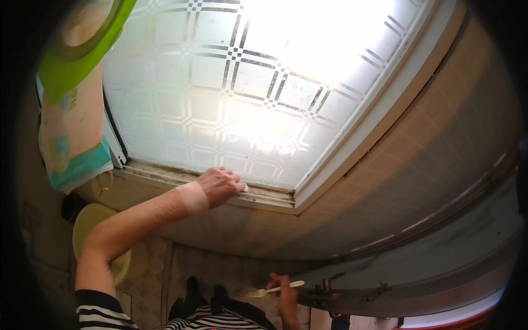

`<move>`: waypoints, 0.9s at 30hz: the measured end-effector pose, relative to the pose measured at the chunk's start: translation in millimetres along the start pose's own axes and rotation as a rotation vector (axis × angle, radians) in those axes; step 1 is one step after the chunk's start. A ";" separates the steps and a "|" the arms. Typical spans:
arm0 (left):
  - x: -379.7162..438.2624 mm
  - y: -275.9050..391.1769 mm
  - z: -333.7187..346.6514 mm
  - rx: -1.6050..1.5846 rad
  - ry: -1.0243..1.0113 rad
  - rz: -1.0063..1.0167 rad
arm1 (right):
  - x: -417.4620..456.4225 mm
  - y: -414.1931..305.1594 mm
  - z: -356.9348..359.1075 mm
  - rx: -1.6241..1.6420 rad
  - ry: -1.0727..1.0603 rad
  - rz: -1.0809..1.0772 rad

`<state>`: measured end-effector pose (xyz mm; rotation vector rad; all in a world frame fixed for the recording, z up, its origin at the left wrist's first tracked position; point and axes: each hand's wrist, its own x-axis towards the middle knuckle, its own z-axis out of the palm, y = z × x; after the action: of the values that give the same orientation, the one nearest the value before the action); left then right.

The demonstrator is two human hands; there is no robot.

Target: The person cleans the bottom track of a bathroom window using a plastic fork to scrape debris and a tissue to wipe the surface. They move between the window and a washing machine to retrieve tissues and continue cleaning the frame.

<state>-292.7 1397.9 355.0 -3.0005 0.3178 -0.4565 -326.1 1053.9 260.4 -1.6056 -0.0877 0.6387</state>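
My left hand (220, 185) is at the dirty track (165, 172) of a window frame, its fingers closed on a small white wad (245, 187), perhaps tissue or cloth. A wide pale band wraps that wrist. Above the track stands the patterned frosted window pane (231, 119), bright with daylight. Lower down, near my body, my right hand (284, 288) holds a pale plastic fork (260, 293) by its handle, tines pointing left. The fork touches nothing else that I can see.
A pale yellow basin or bin (88, 222) stands at the lower left. Beside the window at the left hang a plastic package (76, 136) and a green object (74, 70). Metal fittings (327, 284) sit by a curved edge at the lower right. My feet are on the tiled floor (144, 284).
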 end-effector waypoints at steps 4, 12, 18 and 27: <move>-30.7 -14.2 -5.8 -0.022 0.171 -0.080 | 15.5 -2.3 -7.0 -0.136 -0.014 -0.307; -40.7 37.9 -18.0 -0.493 0.534 -0.379 | 45.7 -92.1 54.9 -0.223 -0.077 -0.491; -51.6 82.2 3.2 -1.367 0.385 -0.530 | 57.1 -101.2 104.6 -0.418 0.047 -0.793; -63.7 59.3 34.3 -1.802 0.275 -0.400 | 63.6 -89.2 136.4 -0.350 0.161 -0.587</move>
<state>-353.1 1355.9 297.2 -4.7999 0.1094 -1.0256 -306.1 1216.5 321.9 -1.8423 -0.5545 0.0351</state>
